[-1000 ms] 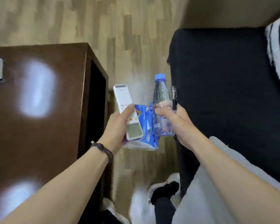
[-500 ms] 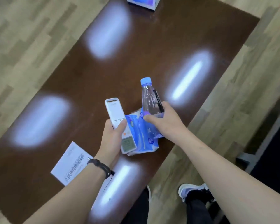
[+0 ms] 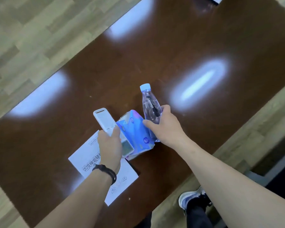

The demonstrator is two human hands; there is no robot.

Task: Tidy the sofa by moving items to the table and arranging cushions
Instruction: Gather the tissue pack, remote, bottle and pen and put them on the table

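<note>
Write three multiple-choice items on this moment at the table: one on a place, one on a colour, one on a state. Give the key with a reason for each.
1. Where does the white printed sheet lie?
A. on the brown table, partly under the left hand
B. on the floor
C. on the sofa

2. What colour is the bottle's cap?
A. red
B. light blue
C. black

3. What does the right hand have in its grip?
A. nothing
B. the white remote
C. the clear bottle together with a black pen

Key: 1 A, the sheet rests flat on the tabletop below the left wrist. 2 B, the cap at the bottle's top is pale blue. 3 C, the fingers wrap the bottle with the pen pressed along it; the white remote is in the left hand, beside the blue tissue pack.
</note>
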